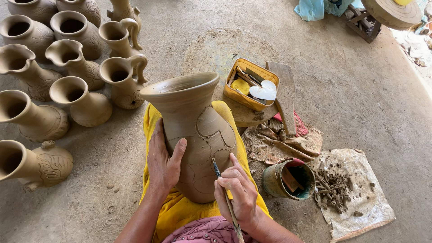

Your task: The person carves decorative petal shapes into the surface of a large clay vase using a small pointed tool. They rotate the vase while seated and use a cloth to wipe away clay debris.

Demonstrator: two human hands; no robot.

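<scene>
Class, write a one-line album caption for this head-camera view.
Left hand steadies a tall unfired clay vase on a yellow cloth while the right hand incises its wall with a thin stick tool.

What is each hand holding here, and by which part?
The left hand steadies the clay vase by its side. The right hand pinches a thin carving stick mid-shaft.

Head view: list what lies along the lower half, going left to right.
Finished vase on its side → left hand → held vase → right hand with stick tool → small bucket → cloth with clay scraps.
</scene>
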